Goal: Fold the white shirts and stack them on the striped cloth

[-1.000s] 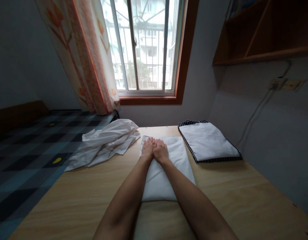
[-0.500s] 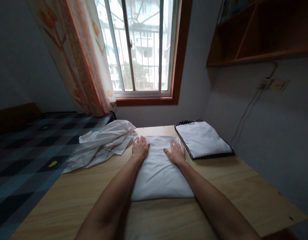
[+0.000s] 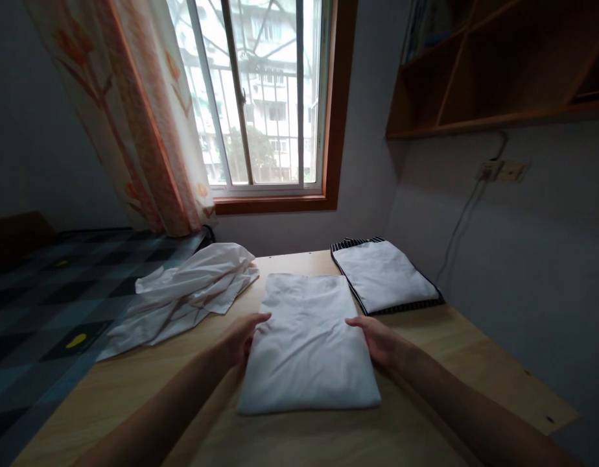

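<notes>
"What's on the left of the room?"

"A checked bed (image 3: 17, 337), then a wooden table (image 3: 474, 370) beside it. A crumpled white cloth (image 3: 197, 285) lies loose at the table's far left corner, probably just out of the way."

"And the left hand (image 3: 246, 334)?"

"Pinching the left side of the folded white cloth (image 3: 309, 350), thumb on top, fingers mostly hidden. The cloth lies mid-table, in front of the person."

"Why the right hand (image 3: 375, 337) opposite?"

"It pinches the other side likewise; gripping both sides likely holds the folds together. Farther right, a striped-edged bundle (image 3: 384, 275) sits flat, apparently to stay neat."
</notes>
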The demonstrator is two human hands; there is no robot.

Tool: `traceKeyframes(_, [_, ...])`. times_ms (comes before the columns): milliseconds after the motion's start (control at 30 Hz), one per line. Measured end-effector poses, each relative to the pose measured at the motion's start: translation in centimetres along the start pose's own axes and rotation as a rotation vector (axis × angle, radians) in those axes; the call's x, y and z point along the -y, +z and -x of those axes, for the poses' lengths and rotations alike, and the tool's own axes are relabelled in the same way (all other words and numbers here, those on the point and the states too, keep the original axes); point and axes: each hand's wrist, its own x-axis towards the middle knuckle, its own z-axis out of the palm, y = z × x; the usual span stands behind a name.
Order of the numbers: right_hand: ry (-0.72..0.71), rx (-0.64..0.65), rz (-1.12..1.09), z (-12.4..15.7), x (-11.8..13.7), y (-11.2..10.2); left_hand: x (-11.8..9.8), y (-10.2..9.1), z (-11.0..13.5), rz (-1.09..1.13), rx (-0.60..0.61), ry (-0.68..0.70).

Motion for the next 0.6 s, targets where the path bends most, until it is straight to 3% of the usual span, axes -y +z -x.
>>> traceKeyframes(133, [-0.042, 0.038, 0.130, 0.1, 0.5, 0.5, 0.9, 0.8, 2.7, 0.089, 0.121, -0.073])
traceKeyframes(300, [-0.121, 0.105, 0.293, -0.2, 4.5, 0.5, 1.0, 2.7, 4.7, 0.105, 0.079, 0.112])
traceKeyframes(467, [-0.249, 0.073, 0.461, -0.3, 13.2, -0.9, -3.9, 6.5, 4.2, 0.218, 0.141, 0.323])
traceKeyframes(600, [-0.470, -0.051, 0.530, 0.0, 21.7, -3.8, -9.7, 12.0, 1.1, 0.328, 0.227, 0.538])
